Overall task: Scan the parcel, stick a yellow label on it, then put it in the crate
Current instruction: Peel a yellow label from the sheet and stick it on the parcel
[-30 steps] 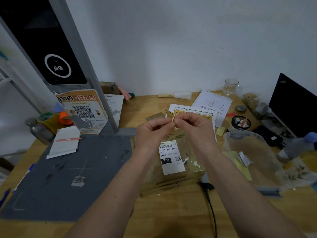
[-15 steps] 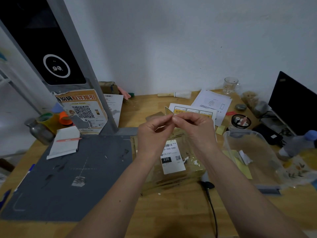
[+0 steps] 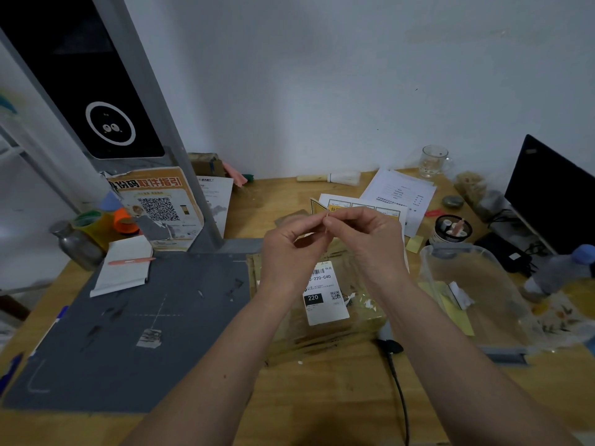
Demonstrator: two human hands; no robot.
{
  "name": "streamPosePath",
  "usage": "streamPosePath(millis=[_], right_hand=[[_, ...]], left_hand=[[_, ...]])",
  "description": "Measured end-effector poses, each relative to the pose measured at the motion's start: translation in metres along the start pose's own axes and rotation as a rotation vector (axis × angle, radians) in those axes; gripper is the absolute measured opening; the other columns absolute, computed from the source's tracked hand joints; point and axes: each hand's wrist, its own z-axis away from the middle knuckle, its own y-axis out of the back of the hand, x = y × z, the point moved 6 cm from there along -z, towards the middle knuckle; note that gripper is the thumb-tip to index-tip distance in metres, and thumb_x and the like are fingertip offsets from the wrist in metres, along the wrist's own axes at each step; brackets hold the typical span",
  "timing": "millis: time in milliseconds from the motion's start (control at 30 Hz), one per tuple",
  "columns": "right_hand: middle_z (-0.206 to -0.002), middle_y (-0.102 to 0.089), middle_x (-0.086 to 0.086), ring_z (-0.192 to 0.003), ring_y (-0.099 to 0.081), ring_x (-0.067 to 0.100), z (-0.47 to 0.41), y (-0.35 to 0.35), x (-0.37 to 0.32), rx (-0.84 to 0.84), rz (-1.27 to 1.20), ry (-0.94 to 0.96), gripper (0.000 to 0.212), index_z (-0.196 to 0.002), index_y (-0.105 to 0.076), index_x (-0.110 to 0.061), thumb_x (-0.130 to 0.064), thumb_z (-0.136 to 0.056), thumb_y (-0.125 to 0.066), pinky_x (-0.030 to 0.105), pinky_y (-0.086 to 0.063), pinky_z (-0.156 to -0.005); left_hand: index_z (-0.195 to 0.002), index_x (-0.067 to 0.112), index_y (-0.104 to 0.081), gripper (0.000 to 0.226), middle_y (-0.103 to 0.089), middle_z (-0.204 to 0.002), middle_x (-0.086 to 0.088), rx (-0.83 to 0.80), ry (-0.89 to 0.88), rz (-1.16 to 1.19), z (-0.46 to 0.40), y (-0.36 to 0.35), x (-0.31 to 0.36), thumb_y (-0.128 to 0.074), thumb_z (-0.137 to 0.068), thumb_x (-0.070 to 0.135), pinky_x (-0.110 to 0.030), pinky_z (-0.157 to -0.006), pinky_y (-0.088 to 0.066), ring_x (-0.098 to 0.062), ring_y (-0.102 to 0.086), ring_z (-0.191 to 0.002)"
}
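A brown parcel (image 3: 325, 329) with a white shipping label (image 3: 325, 296) lies on the wooden desk in front of me. Above it, my left hand (image 3: 289, 249) and my right hand (image 3: 370, 239) meet at the fingertips, both pinching a small yellow label (image 3: 317, 206) whose corner sticks up behind the fingers. A sheet of yellow labels (image 3: 363, 206) lies on the desk just behind my hands. The clear plastic crate (image 3: 476, 284) stands to the right of the parcel with a few paper scraps inside.
A grey scanner stand with a dark mat (image 3: 128, 323) fills the left side, with a notepad and pen (image 3: 125, 265) on it. Papers (image 3: 402, 191), a glass mug (image 3: 433, 160), a jar (image 3: 450, 230), a monitor (image 3: 553, 194) and a bottle (image 3: 560, 272) crowd the right. A black cable (image 3: 399, 391) runs toward me.
Both hands stay together over the parcel, fingers working slightly on the yellow label. The parcel has not moved.
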Motion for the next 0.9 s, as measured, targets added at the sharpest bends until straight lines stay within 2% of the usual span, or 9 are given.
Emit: streamPosePath(millis=[200,367,467,633,767,833,900], right_hand=[[-0.081,-0.074,0.013,-0.08,-0.07,0.024,-0.001,0.001,0.003,-0.01,-0.014,-0.016,0.009,-0.08,-0.074,-0.004,0.002,-0.074,-0.073,0.028,-0.056,-0.075],[-0.087,-0.072,0.024,-0.087,-0.069,0.038,-0.001,0.004,0.005,-0.005,-0.058,-0.013,0.01,-0.083,-0.072,0.004,0.005,-0.073,-0.073,0.043,-0.057,-0.083],[-0.089,-0.07,0.027,-0.091,-0.066,0.045,-0.001,0.004,0.006,-0.011,-0.066,-0.015,0.009,-0.081,-0.072,0.003,0.004,-0.072,-0.074,0.049,-0.055,-0.086],[-0.083,-0.071,0.021,-0.086,-0.067,0.04,0.0,0.006,0.006,-0.012,-0.059,-0.014,0.009,-0.075,-0.074,-0.004,0.004,-0.071,-0.074,0.045,-0.056,-0.085],[-0.075,-0.073,0.006,-0.077,-0.067,0.023,-0.002,0.008,0.008,-0.019,-0.038,-0.039,0.02,-0.074,-0.073,-0.011,0.008,-0.076,-0.069,0.03,-0.057,-0.073],[-0.074,-0.072,0.005,-0.074,-0.068,0.021,-0.002,0.009,0.01,-0.007,-0.04,-0.061,0.01,-0.079,-0.072,-0.01,0.0,-0.081,-0.068,0.028,-0.057,-0.071],[-0.078,-0.073,0.01,-0.077,-0.07,0.025,-0.002,0.009,0.011,-0.008,-0.048,-0.085,0.003,-0.082,-0.073,-0.008,-0.011,-0.081,-0.071,0.032,-0.058,-0.073]], left_hand=[[-0.107,0.011,-0.072,0.03,-0.072,-0.105,-0.006,0.004,0.043,0.012,0.001,0.001,-0.001,-0.071,-0.079,-0.001,-0.027,-0.086,-0.056,-0.013,-0.069,-0.096],[-0.106,0.008,-0.072,0.031,-0.073,-0.103,-0.006,-0.002,0.078,0.052,0.001,0.0,-0.001,-0.071,-0.077,-0.004,-0.023,-0.084,-0.055,-0.016,-0.069,-0.096],[-0.106,0.007,-0.072,0.031,-0.074,-0.102,-0.006,-0.008,0.074,0.059,0.002,0.0,-0.001,-0.071,-0.077,-0.005,-0.021,-0.083,-0.055,-0.016,-0.069,-0.095],[-0.103,0.008,-0.073,0.029,-0.074,-0.094,0.0,-0.01,0.067,0.086,0.002,-0.003,-0.001,-0.071,-0.077,-0.005,-0.015,-0.075,-0.053,-0.011,-0.068,-0.087],[-0.098,0.007,-0.075,0.022,-0.075,-0.092,0.001,0.002,0.047,0.101,0.001,-0.003,-0.002,-0.072,-0.078,-0.001,-0.017,-0.075,-0.054,-0.01,-0.07,-0.087],[-0.093,0.008,-0.076,0.018,-0.074,-0.092,-0.001,0.024,0.0,0.059,0.001,-0.003,-0.001,-0.072,-0.078,-0.002,-0.017,-0.074,-0.053,-0.009,-0.069,-0.086],[-0.088,0.009,-0.076,0.016,-0.071,-0.096,-0.004,0.058,-0.06,-0.005,0.003,-0.003,0.001,-0.072,-0.077,-0.002,-0.019,-0.076,-0.054,-0.009,-0.068,-0.09]])
